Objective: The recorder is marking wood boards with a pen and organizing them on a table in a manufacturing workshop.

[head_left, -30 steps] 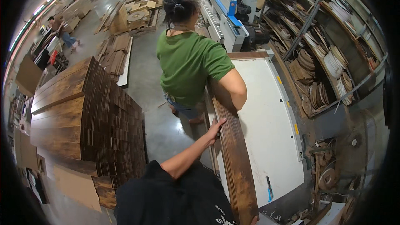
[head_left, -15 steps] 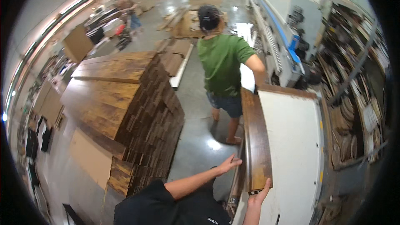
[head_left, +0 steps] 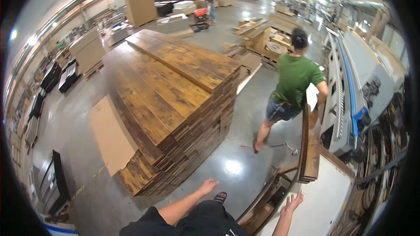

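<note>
A short stack of brown wooden planks [head_left: 310,166] lies lengthwise on the white tabletop [head_left: 328,192] at the right, its near end toward me. Just below that end, my right hand [head_left: 293,202] is palm up with its fingers apart, holding nothing and apart from the wood. My left hand [head_left: 207,186] hangs over the floor between the table and the tall pile, loosely open with nothing in it. At the far end of the planks stands a person in a green shirt [head_left: 297,76], turned away, one arm down beside the boards; that person's hands are mostly hidden.
To my left rises a tall pile of brown planks [head_left: 175,100], with a cardboard sheet [head_left: 113,133] along its left side. A long machine with a blue strip [head_left: 348,83] runs beyond the table. Wooden pallets [head_left: 267,43] and another person [head_left: 209,0] are farther back.
My right hand has come off the near end of the planks and opened. My left hand has moved left, away from them. The view has swung left, and the person in green has stepped forward.
</note>
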A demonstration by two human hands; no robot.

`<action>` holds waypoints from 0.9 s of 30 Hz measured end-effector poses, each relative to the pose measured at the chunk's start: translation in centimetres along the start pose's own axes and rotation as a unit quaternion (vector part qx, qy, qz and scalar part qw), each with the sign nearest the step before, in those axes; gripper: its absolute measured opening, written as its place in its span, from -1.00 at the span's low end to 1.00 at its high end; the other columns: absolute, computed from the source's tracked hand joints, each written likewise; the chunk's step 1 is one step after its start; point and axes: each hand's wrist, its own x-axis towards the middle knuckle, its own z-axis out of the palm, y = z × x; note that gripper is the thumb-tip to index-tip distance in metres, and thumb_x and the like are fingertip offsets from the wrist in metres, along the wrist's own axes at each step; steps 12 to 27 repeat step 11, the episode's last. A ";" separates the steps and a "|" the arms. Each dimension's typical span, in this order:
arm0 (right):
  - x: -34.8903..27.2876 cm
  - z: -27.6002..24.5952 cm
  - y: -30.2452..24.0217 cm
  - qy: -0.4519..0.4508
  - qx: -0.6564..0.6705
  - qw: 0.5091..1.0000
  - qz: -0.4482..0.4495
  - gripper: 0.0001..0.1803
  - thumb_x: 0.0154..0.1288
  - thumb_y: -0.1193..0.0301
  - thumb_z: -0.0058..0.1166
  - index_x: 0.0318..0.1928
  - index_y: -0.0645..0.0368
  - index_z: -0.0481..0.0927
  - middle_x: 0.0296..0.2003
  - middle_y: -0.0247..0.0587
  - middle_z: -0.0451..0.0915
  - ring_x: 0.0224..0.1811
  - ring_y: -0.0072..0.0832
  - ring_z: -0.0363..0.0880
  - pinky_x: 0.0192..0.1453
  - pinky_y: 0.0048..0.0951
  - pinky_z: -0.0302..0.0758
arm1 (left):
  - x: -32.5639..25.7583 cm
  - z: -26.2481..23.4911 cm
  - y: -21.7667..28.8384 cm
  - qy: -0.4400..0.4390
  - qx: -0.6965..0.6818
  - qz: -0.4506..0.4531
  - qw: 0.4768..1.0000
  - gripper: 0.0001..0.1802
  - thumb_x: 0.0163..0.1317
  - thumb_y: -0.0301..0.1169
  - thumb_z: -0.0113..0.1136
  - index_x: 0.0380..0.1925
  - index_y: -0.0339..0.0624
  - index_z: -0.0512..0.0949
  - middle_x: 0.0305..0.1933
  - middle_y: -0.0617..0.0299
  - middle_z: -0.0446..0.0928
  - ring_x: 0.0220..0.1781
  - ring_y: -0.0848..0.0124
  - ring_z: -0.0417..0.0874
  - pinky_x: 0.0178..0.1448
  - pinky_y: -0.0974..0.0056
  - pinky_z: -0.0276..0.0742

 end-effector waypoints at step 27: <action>4.2 -1.6 8.8 -0.054 -0.129 0.982 0.125 -0.23 0.44 -0.12 0.19 0.48 -0.06 0.30 0.39 -0.20 0.40 0.43 -0.13 0.37 0.39 0.00 0.36 | -0.2 2.3 12.5 -0.084 0.131 0.095 0.983 -0.29 0.43 0.11 0.25 0.42 -0.06 0.48 0.30 -0.09 0.66 0.32 0.11 0.69 0.38 0.05 0.56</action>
